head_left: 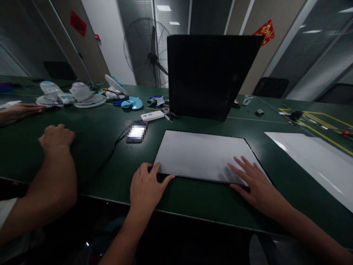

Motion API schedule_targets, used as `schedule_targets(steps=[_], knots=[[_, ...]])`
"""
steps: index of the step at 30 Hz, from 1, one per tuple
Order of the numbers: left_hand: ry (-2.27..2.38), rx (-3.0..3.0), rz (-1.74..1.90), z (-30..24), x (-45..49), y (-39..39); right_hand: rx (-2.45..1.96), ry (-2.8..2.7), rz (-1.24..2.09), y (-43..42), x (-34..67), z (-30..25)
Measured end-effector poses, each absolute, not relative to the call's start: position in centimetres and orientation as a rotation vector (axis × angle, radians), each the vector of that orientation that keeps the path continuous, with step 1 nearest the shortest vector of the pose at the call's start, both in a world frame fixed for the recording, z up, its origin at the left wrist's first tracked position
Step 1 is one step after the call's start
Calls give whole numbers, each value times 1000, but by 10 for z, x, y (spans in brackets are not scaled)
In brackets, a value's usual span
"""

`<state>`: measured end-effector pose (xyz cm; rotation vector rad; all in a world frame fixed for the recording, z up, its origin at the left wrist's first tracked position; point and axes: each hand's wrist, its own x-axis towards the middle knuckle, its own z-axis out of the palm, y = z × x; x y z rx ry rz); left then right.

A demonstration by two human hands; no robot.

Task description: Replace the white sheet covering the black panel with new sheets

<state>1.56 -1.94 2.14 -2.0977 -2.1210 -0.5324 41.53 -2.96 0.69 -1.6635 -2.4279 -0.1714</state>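
Observation:
A flat white sheet (201,154) with a dark underside lies on the green table (193,198) in front of me. My left hand (146,186) rests at its near left corner, thumb and forefinger pinching the edge. On the sheet's near right corner lies my right hand (252,180), fingers spread flat. Behind the sheet stands a black box-like panel (209,75), upright.
Another person's forearm and fist (56,138) rest on the table at left, with a further hand (22,109) beyond. A lit phone (136,131) with a cable, a white stick-shaped device (152,116), small fan parts (82,96), a second white sheet (314,162) at right.

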Motion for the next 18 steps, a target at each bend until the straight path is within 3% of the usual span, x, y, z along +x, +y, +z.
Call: schedule_targets(steps=[5,14,18], knots=[[-2121,-2079,-494,21,17,-17,-2098,-2202,-128,-27,442,-12],[-2008,-2113,-536,14,13,-15,-1957,-2258,62,-10,472,2],[-1981,-2140,-556,11,12,-14,-2105,-2008,-178,-13,571,-3]])
